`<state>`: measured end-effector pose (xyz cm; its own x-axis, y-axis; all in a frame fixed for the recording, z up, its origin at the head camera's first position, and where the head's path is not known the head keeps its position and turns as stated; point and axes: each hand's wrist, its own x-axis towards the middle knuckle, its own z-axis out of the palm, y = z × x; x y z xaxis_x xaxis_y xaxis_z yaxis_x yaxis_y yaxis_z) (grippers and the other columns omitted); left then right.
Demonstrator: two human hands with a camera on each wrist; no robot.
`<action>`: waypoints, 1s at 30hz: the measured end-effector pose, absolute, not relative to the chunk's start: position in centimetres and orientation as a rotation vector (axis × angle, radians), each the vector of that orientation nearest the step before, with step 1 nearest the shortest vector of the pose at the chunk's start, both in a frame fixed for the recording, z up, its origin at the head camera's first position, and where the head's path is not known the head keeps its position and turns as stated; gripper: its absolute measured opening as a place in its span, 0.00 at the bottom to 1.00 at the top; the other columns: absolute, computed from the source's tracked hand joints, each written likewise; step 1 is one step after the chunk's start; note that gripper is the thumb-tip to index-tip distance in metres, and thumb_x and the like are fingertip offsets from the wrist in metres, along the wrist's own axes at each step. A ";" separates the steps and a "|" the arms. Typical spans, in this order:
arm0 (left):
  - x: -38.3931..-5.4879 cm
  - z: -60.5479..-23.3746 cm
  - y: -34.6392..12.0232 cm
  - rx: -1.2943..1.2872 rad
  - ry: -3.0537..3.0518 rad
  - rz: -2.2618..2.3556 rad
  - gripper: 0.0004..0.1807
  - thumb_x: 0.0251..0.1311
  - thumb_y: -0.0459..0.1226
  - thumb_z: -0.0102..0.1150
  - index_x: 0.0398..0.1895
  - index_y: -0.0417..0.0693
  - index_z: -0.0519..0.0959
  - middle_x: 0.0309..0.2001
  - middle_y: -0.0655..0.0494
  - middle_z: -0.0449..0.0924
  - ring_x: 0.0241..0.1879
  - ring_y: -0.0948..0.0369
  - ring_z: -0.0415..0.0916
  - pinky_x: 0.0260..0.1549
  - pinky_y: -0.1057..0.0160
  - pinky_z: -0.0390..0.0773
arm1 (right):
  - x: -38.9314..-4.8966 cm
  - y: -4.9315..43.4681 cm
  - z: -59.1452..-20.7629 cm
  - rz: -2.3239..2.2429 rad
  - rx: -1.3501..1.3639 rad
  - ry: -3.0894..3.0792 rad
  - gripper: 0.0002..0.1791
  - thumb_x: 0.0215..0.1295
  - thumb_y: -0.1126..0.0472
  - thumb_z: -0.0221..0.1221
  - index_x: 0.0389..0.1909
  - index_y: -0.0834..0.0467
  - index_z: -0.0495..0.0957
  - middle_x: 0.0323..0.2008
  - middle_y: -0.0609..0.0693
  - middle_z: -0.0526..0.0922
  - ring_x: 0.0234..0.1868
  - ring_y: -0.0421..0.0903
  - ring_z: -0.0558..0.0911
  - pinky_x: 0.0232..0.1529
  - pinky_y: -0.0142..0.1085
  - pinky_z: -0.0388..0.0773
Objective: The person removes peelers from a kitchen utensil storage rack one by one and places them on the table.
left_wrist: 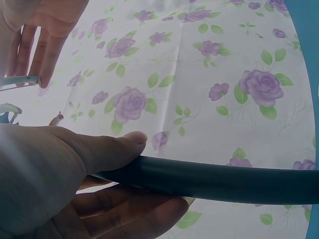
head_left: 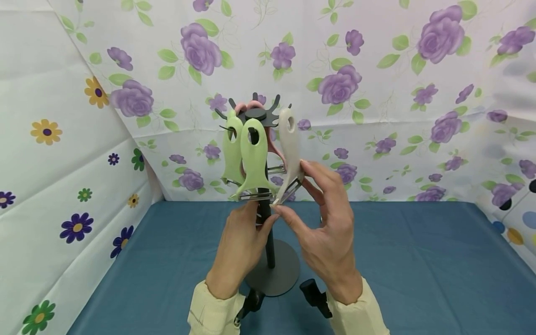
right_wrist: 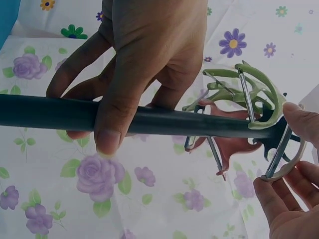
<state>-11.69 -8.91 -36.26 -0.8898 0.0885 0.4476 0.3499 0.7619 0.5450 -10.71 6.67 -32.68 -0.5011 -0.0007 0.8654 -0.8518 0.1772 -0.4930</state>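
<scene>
A black rack with a ring of prongs [head_left: 255, 114] has several Y-shaped peelers on it. Two green peelers [head_left: 253, 156] hang at its front and left. Behind them, partly hidden, are pink peelers [right_wrist: 232, 137]. On the right side is an off-white peeler [head_left: 289, 139], whose blade end my right hand [head_left: 331, 228] holds between thumb and fingers; its handle top is beside the prongs. Lower down, my left hand [head_left: 236, 244] grips the rack's black pole [left_wrist: 224, 181], thumb on one side and fingers on the other.
The rack's round black base [head_left: 289, 274] stands on a blue tablecloth [head_left: 418, 270]. A flowered white backdrop [head_left: 377, 139] rises behind, with another patterned sheet [head_left: 50, 186] at the left. Black wrist mounts [head_left: 314, 295] sit near both sleeves.
</scene>
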 end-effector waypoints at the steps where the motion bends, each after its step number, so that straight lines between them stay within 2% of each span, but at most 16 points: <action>1: -11.7 -36.2 -8.9 -0.333 -2.561 -0.898 0.14 0.68 0.41 0.66 0.50 0.43 0.79 0.39 0.48 0.87 0.37 0.56 0.88 0.31 0.61 0.87 | -10.7 6.7 -32.6 1.414 0.817 -1.700 0.43 0.53 0.77 0.73 0.71 0.65 0.68 0.66 0.63 0.72 0.68 0.51 0.74 0.68 0.42 0.76; 7: -11.7 -36.1 -9.0 -0.330 -2.559 -0.895 0.15 0.68 0.40 0.66 0.52 0.42 0.79 0.40 0.48 0.87 0.37 0.56 0.88 0.31 0.60 0.87 | -10.8 6.8 -32.5 1.408 0.837 -1.700 0.45 0.52 0.77 0.73 0.72 0.64 0.67 0.66 0.63 0.72 0.68 0.52 0.74 0.67 0.42 0.77; 13: -11.7 -36.2 -9.0 -0.327 -2.568 -0.894 0.15 0.67 0.40 0.67 0.52 0.42 0.79 0.40 0.48 0.86 0.37 0.56 0.88 0.32 0.61 0.87 | -10.6 6.9 -32.6 1.415 0.834 -1.721 0.44 0.55 0.71 0.74 0.73 0.61 0.67 0.67 0.61 0.72 0.67 0.53 0.74 0.66 0.40 0.77; 22: -11.8 -36.2 -9.0 -0.325 -2.572 -0.887 0.14 0.68 0.41 0.66 0.49 0.42 0.79 0.39 0.48 0.87 0.37 0.56 0.88 0.31 0.61 0.87 | -10.5 7.5 -32.7 1.372 0.793 -1.781 0.48 0.50 0.76 0.74 0.74 0.59 0.66 0.67 0.58 0.72 0.67 0.51 0.74 0.65 0.38 0.78; 30: -11.8 -36.2 -8.9 -0.312 -2.588 -0.902 0.13 0.67 0.41 0.67 0.48 0.43 0.79 0.39 0.49 0.86 0.37 0.56 0.87 0.31 0.61 0.87 | -10.2 7.9 -32.8 1.348 0.755 -1.874 0.48 0.52 0.73 0.75 0.75 0.57 0.66 0.67 0.56 0.72 0.66 0.50 0.74 0.66 0.36 0.78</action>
<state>-11.81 -8.88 -36.16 -0.9029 0.0825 0.4219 0.3270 0.7691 0.5492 -10.19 7.87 -32.79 -0.5869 -0.0581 0.8076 -0.7842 0.2892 -0.5491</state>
